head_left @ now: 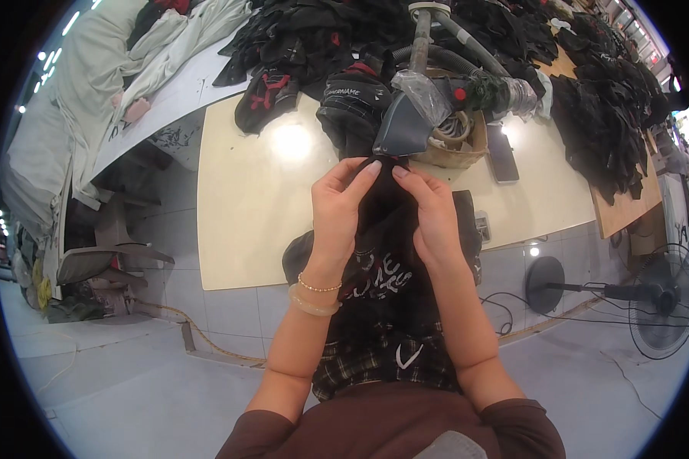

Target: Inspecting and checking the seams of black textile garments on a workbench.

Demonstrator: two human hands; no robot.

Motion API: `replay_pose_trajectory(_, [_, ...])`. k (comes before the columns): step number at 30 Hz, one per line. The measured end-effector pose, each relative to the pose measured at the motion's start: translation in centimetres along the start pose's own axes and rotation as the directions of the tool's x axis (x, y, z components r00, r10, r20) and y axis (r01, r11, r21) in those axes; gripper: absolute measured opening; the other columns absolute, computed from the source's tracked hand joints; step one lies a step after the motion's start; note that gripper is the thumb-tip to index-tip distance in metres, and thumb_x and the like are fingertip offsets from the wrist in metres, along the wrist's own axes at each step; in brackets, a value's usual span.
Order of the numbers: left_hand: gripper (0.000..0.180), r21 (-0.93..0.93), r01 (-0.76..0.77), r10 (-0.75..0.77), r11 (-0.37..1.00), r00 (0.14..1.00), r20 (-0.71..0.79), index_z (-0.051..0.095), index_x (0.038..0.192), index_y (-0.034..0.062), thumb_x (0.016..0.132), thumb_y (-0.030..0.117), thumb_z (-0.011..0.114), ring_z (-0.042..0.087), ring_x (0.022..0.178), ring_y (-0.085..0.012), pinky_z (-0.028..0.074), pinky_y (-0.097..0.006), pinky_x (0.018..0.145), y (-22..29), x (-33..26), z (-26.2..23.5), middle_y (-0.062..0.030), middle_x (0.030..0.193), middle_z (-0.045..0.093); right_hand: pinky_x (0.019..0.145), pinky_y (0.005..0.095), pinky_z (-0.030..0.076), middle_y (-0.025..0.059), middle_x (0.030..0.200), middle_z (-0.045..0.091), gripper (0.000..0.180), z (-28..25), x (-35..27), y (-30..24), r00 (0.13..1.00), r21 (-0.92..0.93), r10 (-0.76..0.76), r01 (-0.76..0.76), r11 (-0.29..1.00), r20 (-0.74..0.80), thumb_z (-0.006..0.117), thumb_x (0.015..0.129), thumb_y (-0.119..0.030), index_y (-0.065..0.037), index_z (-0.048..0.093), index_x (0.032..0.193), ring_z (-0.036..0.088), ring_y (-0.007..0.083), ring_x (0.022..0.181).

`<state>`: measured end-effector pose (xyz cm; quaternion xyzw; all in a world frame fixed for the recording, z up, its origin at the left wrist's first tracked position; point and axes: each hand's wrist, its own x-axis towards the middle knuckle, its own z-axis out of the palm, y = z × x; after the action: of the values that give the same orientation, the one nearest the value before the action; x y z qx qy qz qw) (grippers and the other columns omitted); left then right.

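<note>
A black garment with white lettering hangs over the table's near edge toward my lap. My left hand pinches its upper edge between thumb and fingers, and my right hand pinches the same edge a little to the right. Just beyond the fingertips is the nozzle-like head of a grey machine, partly wrapped in clear plastic. Whether the cloth touches the machine I cannot tell. More black cloth with white print lies beside the machine on its left.
The cream table carries a cardboard box with coiled tubing and a dark phone. Piles of black garments fill the far side. A chair stands left, a fan lower right, with cables on the floor.
</note>
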<state>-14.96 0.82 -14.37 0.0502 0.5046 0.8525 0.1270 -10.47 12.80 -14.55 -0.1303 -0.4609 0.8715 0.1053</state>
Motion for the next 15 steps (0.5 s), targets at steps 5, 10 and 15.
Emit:
replay_pose_trajectory(5, [0.016,-0.016,0.015,-0.015,1.000,1.000,0.011,0.066,0.101,-0.0056,0.089,0.004,0.065,0.061,0.083,-0.0077,0.047,-0.019,0.075,-0.1,-0.1,0.2,-0.0054,0.094,0.067,0.087,0.0219,0.042,0.0043,0.095,0.069,0.017,-0.2,-0.1,-0.2,1.000,0.013,0.005,-0.005,1.000,0.000,0.065,0.088,-0.010,0.003,0.070,0.098,0.060,0.0077,0.090])
replay_pose_trajectory(10, [0.017,0.192,0.010,-0.014,0.981,1.000,0.020,0.065,0.100,-0.0027,0.087,0.008,0.068,0.060,0.085,-0.0122,0.047,-0.023,0.077,-0.3,-0.6,-0.4,-0.0053,0.095,0.067,0.084,0.0237,0.045,0.0057,0.094,0.070,0.015,-0.4,-0.6,-0.1,0.999,-0.076,-0.038,0.037,0.996,-0.010,0.066,0.087,-0.007,0.002,0.069,0.099,0.061,0.0091,0.090])
replay_pose_trajectory(15, [0.024,0.880,-0.258,0.386,0.399,0.918,0.094,0.062,0.096,0.0012,0.082,0.018,0.073,0.055,0.082,-0.0198,0.045,-0.030,0.075,-0.1,-4.7,-2.8,-0.0088,0.085,0.058,0.090,0.0249,0.043,0.0071,0.098,0.065,0.023,-4.6,-2.4,-0.6,0.924,-0.680,-0.286,0.380,0.627,0.253,0.071,0.080,-0.007,-0.004,0.069,0.102,0.061,0.0184,0.092])
